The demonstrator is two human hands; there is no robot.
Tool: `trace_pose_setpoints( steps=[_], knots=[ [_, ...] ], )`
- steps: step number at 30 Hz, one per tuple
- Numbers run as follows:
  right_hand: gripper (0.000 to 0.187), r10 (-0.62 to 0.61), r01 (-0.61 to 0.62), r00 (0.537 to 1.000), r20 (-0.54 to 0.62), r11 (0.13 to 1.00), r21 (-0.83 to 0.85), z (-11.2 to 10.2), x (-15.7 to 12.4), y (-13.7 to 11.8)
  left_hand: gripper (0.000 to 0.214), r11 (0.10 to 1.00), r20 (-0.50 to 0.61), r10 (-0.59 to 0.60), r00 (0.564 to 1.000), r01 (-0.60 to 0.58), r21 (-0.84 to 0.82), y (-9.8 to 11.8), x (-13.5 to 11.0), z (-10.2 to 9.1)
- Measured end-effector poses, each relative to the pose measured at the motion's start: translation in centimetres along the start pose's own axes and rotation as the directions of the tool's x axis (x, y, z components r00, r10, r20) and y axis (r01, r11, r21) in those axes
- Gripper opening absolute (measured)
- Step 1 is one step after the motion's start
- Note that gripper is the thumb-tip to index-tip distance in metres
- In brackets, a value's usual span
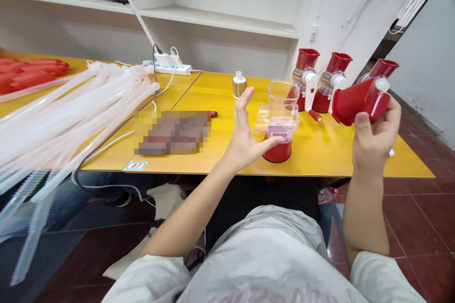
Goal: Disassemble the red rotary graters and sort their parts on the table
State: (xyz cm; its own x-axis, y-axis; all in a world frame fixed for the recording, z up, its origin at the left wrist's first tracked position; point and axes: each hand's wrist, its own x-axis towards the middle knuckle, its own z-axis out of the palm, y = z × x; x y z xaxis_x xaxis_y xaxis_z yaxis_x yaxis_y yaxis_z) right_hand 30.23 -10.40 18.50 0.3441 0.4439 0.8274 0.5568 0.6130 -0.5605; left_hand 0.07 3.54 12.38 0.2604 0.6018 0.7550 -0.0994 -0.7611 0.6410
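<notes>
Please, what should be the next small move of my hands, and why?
Probably close the left hand around the clear plastic body to steady it: this hand is spread open near it, while the right hand holds the red part away from it.

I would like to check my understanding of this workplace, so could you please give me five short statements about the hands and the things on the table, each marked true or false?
1. The right hand holds a red food pusher. True.
2. The left hand grips the grating drum. False: the left hand is open and holds nothing; the grating drum stands on the yellow table.
3. Three assembled rotary graters stand at the right. True.
4. The transparent grater body lies on its side. False: the transparent grater body stands upright on a red base.
5. A white power strip lies near the back edge. True.
</notes>
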Motion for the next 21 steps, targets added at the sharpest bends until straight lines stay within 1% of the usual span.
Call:
trace_pose_setpoints(
  steps=[1, 2, 3, 4, 5, 6, 8, 11, 14, 16, 18, 19, 21],
  knots=[
    [0.077, 0.027, -0.027, 0.999, 0.025, 1.000, -0.011, -0.2, 0.2, 1.4, 0.148, 0.987, -0.005, -0.133, 0.991, 0.132, -0.095, -1.2, 0.1, 0.3],
    [0.084, 0.069, -0.067, 0.994, 0.088, 0.997, -0.027, -0.3, 0.2, 2.8, 0.140, 0.944, 0.028, -0.254, 0.967, 0.254, -0.211, -2.2, 0.2, 0.6],
    [0.091, 0.091, -0.085, 0.986, 0.141, 0.995, -0.048, -0.3, 0.1, 4.1, 0.135, 0.882, 0.081, -0.345, 0.935, 0.352, -0.313, -2.8, 0.3, 0.9],
    [0.096, 0.106, -0.096, 0.977, 0.186, 0.993, -0.062, -0.2, -0.2, 5.3, 0.131, 0.821, 0.134, -0.403, 0.906, 0.422, -0.385, -3.2, 0.5, 1.1],
    [0.096, 0.134, -0.120, 0.964, 0.231, 0.990, -0.075, 0.0, -0.6, 6.4, 0.130, 0.775, 0.177, -0.436, 0.882, 0.468, -0.424, -3.3, 0.6, 1.2],
    [0.093, 0.173, -0.153, 0.947, 0.272, 0.984, -0.091, 0.4, -1.0, 7.2, 0.131, 0.751, 0.207, -0.454, 0.866, 0.498, -0.434, -3.2, 0.8, 1.1],
    [0.086, 0.271, -0.238, 0.898, 0.347, 0.962, -0.135, 1.4, -1.8, 8.0, 0.130, 0.742, 0.247, -0.467, 0.849, 0.528, -0.413, -2.6, 1.2, 0.3],
    [0.075, 0.418, -0.347, 0.803, 0.425, 0.907, -0.237, 3.6, -2.6, 7.9, 0.119, 0.734, 0.328, -0.479, 0.814, 0.576, -0.360, -2.0, 1.9, -2.0],
    [0.070, 0.509, -0.397, 0.715, 0.480, 0.860, -0.320, 6.5, -2.2, 7.9, 0.112, 0.751, 0.383, -0.483, 0.787, 0.598, -0.281, -2.0, 2.4, -5.0],
    [0.068, 0.552, -0.406, 0.660, 0.509, 0.833, -0.377, 9.1, -1.3, 8.7, 0.109, 0.776, 0.408, -0.463, 0.787, 0.582, -0.241, -2.2, 2.7, -6.8],
    [0.070, 0.590, -0.388, 0.622, 0.515, 0.803, -0.452, 12.1, 0.2, 10.0, 0.107, 0.801, 0.424, -0.443, 0.790, 0.561, -0.208, -2.3, 3.0, -8.4],
    [0.071, 0.599, -0.378, 0.611, 0.517, 0.795, -0.475, 13.7, 1.0, 10.9, 0.107, 0.809, 0.427, -0.442, 0.789, 0.556, -0.190, -2.2, 3.1, -9.1],
    [0.069, 0.591, -0.363, 0.606, 0.533, 0.801, -0.475, 17.0, 2.6, 12.5, 0.108, 0.814, 0.426, -0.461, 0.779, 0.562, -0.146, -2.1, 3.2, -10.1]
  ],
)
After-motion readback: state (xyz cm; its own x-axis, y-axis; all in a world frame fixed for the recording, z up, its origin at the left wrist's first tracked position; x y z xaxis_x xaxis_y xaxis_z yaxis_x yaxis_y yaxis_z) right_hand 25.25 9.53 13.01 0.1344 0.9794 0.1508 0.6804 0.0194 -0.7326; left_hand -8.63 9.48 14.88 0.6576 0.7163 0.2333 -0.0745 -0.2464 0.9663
